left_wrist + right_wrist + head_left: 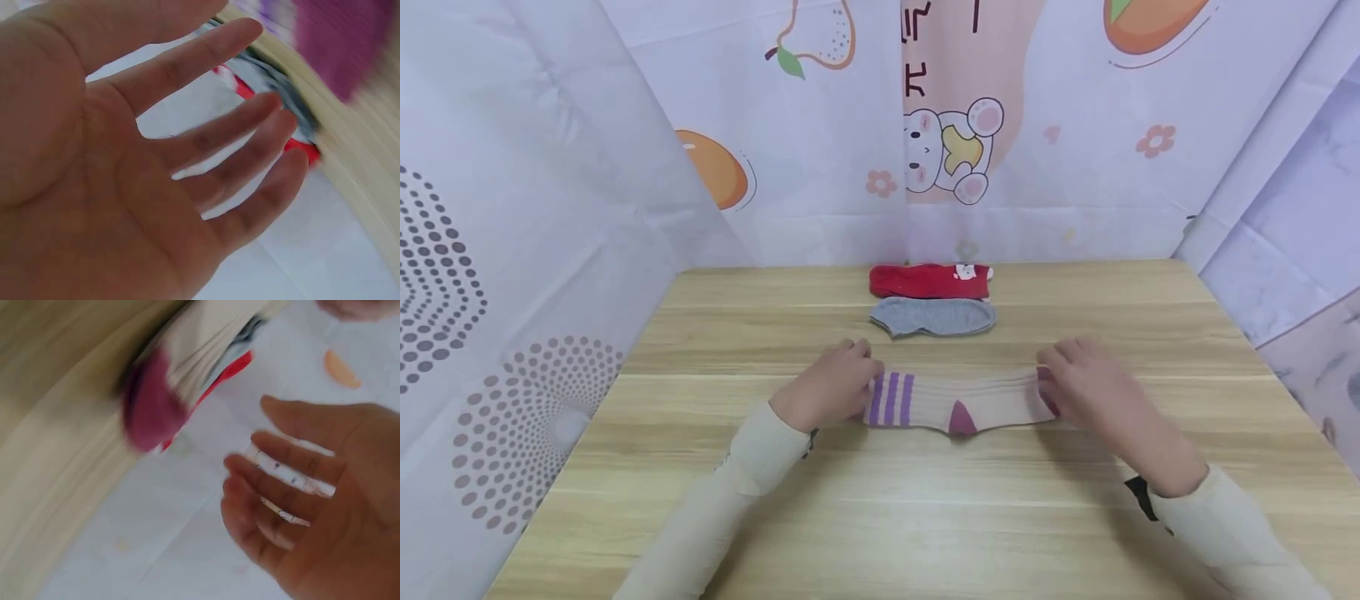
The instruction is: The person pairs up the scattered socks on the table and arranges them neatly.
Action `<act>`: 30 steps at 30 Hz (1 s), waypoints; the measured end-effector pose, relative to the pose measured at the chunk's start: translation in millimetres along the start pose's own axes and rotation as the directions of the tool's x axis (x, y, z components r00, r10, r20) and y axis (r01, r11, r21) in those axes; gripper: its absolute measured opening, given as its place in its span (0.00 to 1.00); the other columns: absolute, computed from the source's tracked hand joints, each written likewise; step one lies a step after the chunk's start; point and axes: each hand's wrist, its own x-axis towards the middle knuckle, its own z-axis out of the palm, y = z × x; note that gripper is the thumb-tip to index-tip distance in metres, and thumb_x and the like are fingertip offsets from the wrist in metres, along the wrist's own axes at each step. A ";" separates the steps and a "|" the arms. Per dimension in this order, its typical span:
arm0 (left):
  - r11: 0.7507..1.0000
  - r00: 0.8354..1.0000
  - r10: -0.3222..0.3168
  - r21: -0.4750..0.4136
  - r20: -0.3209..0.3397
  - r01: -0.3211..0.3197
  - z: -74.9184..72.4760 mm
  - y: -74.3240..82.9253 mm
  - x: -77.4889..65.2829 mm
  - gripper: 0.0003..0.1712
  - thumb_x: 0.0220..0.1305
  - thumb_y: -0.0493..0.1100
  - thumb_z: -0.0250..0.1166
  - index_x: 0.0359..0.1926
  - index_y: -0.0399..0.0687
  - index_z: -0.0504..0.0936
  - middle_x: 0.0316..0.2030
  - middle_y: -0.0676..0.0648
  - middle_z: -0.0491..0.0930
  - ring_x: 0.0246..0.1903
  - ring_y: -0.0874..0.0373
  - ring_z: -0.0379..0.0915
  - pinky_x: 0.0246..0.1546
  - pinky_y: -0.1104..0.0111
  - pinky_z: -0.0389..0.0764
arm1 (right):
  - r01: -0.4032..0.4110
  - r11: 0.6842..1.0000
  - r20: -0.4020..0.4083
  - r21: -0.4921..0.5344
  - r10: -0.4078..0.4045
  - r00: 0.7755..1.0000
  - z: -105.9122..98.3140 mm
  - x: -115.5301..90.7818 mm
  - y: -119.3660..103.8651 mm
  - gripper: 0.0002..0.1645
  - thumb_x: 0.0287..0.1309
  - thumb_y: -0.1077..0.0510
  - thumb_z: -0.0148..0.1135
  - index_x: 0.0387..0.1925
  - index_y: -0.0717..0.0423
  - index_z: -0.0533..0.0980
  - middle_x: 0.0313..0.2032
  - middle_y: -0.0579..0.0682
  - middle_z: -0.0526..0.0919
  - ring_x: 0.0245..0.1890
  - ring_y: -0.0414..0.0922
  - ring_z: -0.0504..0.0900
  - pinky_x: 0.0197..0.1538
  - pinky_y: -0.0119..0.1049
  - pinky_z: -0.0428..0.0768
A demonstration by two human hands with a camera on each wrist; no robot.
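Note:
A white ribbed sock [992, 401] with purple cuff stripes and a magenta heel and toe lies flat across the wooden table. At its striped cuff is my left hand [838, 382]; the left wrist view shows that palm [137, 169] with fingers spread and nothing held. Over by the magenta toe [153, 403] hovers my right hand [1093, 396], its fingers apart and loosely bent in the right wrist view, with no fabric between them. Behind the white sock, a grey ankle sock [934, 317] lies lengthwise, and a red sock [917, 282] with a white figure sits just beyond it.
The wooden table [880, 517] ends at the back against a printed white curtain [820, 167] with fruit and cartoon figures. Another curtain [550, 250] with dotted patterns hangs at the left, and pale sheeting [1292, 200] covers the right side.

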 end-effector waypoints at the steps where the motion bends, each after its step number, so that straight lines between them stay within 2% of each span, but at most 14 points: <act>1: 1.000 1.000 0.024 -0.006 0.000 -0.024 0.6 6.0 -1.8 0.13 0.66 0.38 0.64 0.50 0.45 0.85 0.42 0.44 0.78 0.41 0.52 0.72 0.45 0.60 0.78 | 0.023 0.999 0.019 0.025 -0.023 1.000 1.2 1.6 -5.9 0.17 0.46 0.67 0.75 0.40 0.64 0.79 0.35 0.59 0.83 0.36 0.57 0.79 0.39 0.50 0.80; 3: 0.998 0.997 0.063 -0.033 0.034 -0.062 4.6 18.3 -4.6 0.14 0.67 0.40 0.63 0.52 0.45 0.84 0.45 0.44 0.79 0.42 0.53 0.74 0.47 0.61 0.79 | 0.057 0.995 0.089 0.083 -0.064 0.994 5.1 2.8 -17.5 0.19 0.46 0.67 0.75 0.43 0.65 0.80 0.40 0.60 0.84 0.42 0.58 0.81 0.47 0.55 0.79; 6: 0.996 0.995 0.066 -0.069 0.079 -0.061 14.8 33.7 -5.8 0.12 0.69 0.44 0.63 0.50 0.46 0.82 0.43 0.45 0.79 0.40 0.54 0.74 0.45 0.62 0.80 | 0.064 0.990 0.193 0.128 -0.088 0.977 17.7 -1.2 -29.1 0.22 0.48 0.63 0.76 0.46 0.63 0.79 0.46 0.62 0.82 0.48 0.60 0.80 0.55 0.57 0.76; 9: 0.997 0.995 0.046 -0.063 0.094 -0.040 24.3 42.1 -2.9 0.11 0.69 0.47 0.64 0.48 0.48 0.81 0.40 0.47 0.77 0.37 0.56 0.72 0.42 0.63 0.79 | 0.023 0.991 0.237 0.129 -0.053 0.970 29.1 -9.0 -33.8 0.22 0.52 0.60 0.75 0.48 0.62 0.78 0.48 0.64 0.79 0.50 0.62 0.78 0.59 0.59 0.73; 11: 0.997 0.994 0.055 -0.056 0.092 -0.050 27.1 43.4 0.0 0.12 0.69 0.49 0.64 0.47 0.48 0.81 0.38 0.48 0.76 0.36 0.57 0.71 0.41 0.64 0.78 | -0.017 0.992 0.245 0.128 -0.015 0.969 34.9 -14.9 -33.4 0.21 0.54 0.59 0.73 0.49 0.60 0.77 0.50 0.66 0.78 0.52 0.64 0.77 0.58 0.60 0.74; 13: 0.996 0.993 0.056 -0.067 0.100 -0.050 27.6 41.7 2.2 0.16 0.69 0.50 0.65 0.52 0.48 0.81 0.43 0.47 0.78 0.40 0.56 0.72 0.46 0.64 0.79 | -0.050 0.989 0.235 0.138 0.016 0.972 36.1 -18.1 -35.1 0.19 0.56 0.59 0.72 0.47 0.59 0.77 0.50 0.66 0.77 0.52 0.65 0.76 0.56 0.61 0.74; 15: 0.996 0.993 0.057 -0.072 0.100 -0.050 26.7 37.5 4.1 0.19 0.69 0.50 0.64 0.56 0.48 0.81 0.49 0.45 0.78 0.46 0.54 0.73 0.51 0.62 0.78 | -0.053 0.988 0.222 0.146 0.019 0.975 39.3 -18.1 -34.5 0.17 0.57 0.58 0.72 0.45 0.57 0.76 0.47 0.62 0.78 0.50 0.63 0.76 0.53 0.59 0.77; 20: 0.995 0.997 0.040 -0.098 0.070 -0.033 28.6 23.4 15.1 0.22 0.70 0.49 0.63 0.60 0.46 0.79 0.58 0.41 0.77 0.59 0.47 0.72 0.61 0.56 0.73 | -0.034 0.983 0.231 0.178 -0.008 0.973 46.5 -1.9 -22.8 0.13 0.60 0.57 0.70 0.43 0.57 0.77 0.39 0.52 0.76 0.45 0.55 0.76 0.51 0.52 0.78; 24: 0.993 0.999 -0.011 -0.113 0.053 0.017 34.2 12.4 29.5 0.25 0.72 0.48 0.60 0.66 0.45 0.74 0.67 0.38 0.69 0.69 0.41 0.60 0.68 0.51 0.64 | -0.128 0.967 0.323 0.219 0.052 0.945 52.9 15.3 -2.2 0.20 0.67 0.55 0.63 0.54 0.63 0.77 0.52 0.63 0.78 0.58 0.63 0.74 0.63 0.59 0.70; 26: 0.990 0.998 -0.043 -0.129 0.049 0.049 37.0 8.3 36.4 0.27 0.73 0.49 0.59 0.68 0.46 0.72 0.71 0.38 0.64 0.72 0.39 0.55 0.69 0.49 0.61 | -0.193 0.951 0.367 0.243 0.094 0.925 56.3 21.2 7.9 0.24 0.70 0.53 0.59 0.60 0.65 0.75 0.62 0.68 0.73 0.65 0.65 0.67 0.67 0.61 0.64; 28: 0.986 0.996 -0.070 -0.150 0.052 0.077 41.1 5.7 40.1 0.28 0.73 0.50 0.58 0.70 0.48 0.70 0.73 0.38 0.60 0.73 0.38 0.52 0.69 0.48 0.60 | -0.237 0.936 0.400 0.262 0.118 0.909 59.0 21.9 14.5 0.27 0.72 0.51 0.55 0.64 0.65 0.72 0.66 0.69 0.67 0.69 0.66 0.62 0.69 0.62 0.59; 30: 0.982 0.995 -0.082 -0.163 0.060 0.091 44.1 3.3 39.8 0.30 0.73 0.52 0.58 0.72 0.50 0.68 0.74 0.40 0.58 0.74 0.40 0.50 0.70 0.49 0.59 | -0.245 0.928 0.408 0.282 0.115 0.906 59.1 20.2 17.8 0.29 0.73 0.50 0.54 0.65 0.65 0.70 0.68 0.70 0.64 0.70 0.67 0.59 0.69 0.63 0.59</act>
